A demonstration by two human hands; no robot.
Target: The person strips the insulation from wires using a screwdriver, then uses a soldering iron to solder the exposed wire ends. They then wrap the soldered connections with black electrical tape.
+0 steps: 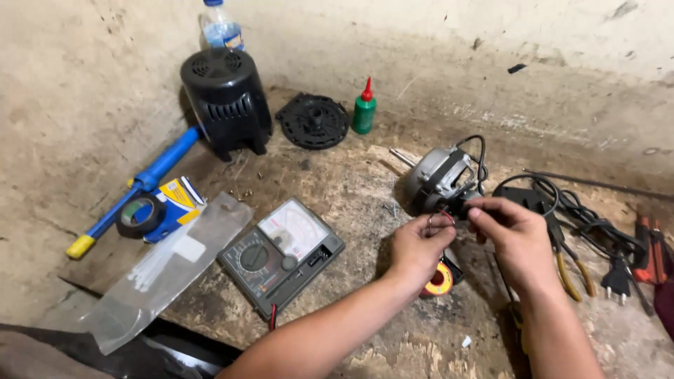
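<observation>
**Thin wires pinched between both hands beside a fan motor**

Head view: The left hand (419,247) is seen closed, its thumb and fingertips pinched on thin red and dark wires (448,215). The right hand (511,235) is closed in the same way on the other end of those wires, so that the two hands nearly meet fingertip to fingertip. The wires are held just above the worn, stained wooden surface (351,189).

Just beyond the fingertips of both hands, a grey metal electric motor with a bare steel shaft (442,179) lies on its side. Under the left hand, partly hidden by it, a small red and yellow spool (440,279) is seen. To the left of the left hand, an analogue multimeter with a dark case and a white dial face (282,254) lies flat. Further left, a clear plastic bag of white cable ties (165,270) and a roll of black tape (140,215) are found. To the right of the right hand, yellow-handled pliers (572,270) and a coiled black power cord with a plug (597,228) rest. Well beyond both hands, a black plastic motor housing (226,98) and a small green bottle with a red nozzle (364,110) stand by the wall.
</observation>
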